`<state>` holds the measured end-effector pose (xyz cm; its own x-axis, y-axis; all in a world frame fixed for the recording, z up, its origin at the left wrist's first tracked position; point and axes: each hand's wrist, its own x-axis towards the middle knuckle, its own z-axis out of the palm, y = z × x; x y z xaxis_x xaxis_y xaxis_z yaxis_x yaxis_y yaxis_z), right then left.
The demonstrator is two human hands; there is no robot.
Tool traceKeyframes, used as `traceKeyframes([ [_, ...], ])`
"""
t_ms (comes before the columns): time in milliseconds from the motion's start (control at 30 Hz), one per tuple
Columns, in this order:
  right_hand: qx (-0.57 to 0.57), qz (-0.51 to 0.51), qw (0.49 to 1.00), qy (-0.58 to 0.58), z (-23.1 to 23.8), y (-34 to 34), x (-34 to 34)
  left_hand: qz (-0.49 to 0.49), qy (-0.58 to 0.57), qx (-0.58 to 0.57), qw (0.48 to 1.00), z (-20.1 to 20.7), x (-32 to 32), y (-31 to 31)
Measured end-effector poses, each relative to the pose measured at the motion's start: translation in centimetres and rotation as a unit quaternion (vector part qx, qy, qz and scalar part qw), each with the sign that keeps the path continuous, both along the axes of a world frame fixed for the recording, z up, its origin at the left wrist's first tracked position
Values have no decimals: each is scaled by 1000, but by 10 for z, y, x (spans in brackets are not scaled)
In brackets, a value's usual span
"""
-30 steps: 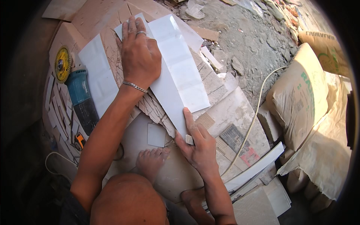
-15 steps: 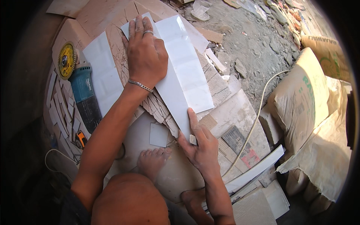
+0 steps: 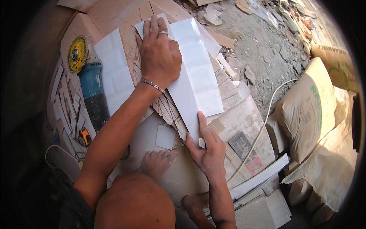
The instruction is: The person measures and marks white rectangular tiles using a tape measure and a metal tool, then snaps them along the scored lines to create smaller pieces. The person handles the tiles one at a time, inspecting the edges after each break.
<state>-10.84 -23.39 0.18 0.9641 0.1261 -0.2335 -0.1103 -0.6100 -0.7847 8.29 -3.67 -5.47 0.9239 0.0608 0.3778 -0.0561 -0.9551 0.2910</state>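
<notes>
Head view: white strip (image 3: 187, 103).
Your left hand (image 3: 159, 55) lies flat atop; right hand (image 3: 208, 150) pinches lower edges; ground (image 3: 267, 57) opens upper right.

The dusty floor (image 3: 179, 187) carries a small square tile (image 3: 166, 136) and scattered narrow strips (image 3: 63, 110).

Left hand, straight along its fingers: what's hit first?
Left hand: probably the dusty pinkish slab beyond the far end of the white strip, though it may pass above; depth's unclear.
</notes>
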Motion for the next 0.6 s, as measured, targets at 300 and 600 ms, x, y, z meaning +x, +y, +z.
traceKeyframes([
  [300,-13,4,999,-33,-2,-2,0,-1,-2,-3,1000,0,0,0],
  [600,-68,-2,997,-36,10,-5,0,16,27,6,999,8,1,-3],
])
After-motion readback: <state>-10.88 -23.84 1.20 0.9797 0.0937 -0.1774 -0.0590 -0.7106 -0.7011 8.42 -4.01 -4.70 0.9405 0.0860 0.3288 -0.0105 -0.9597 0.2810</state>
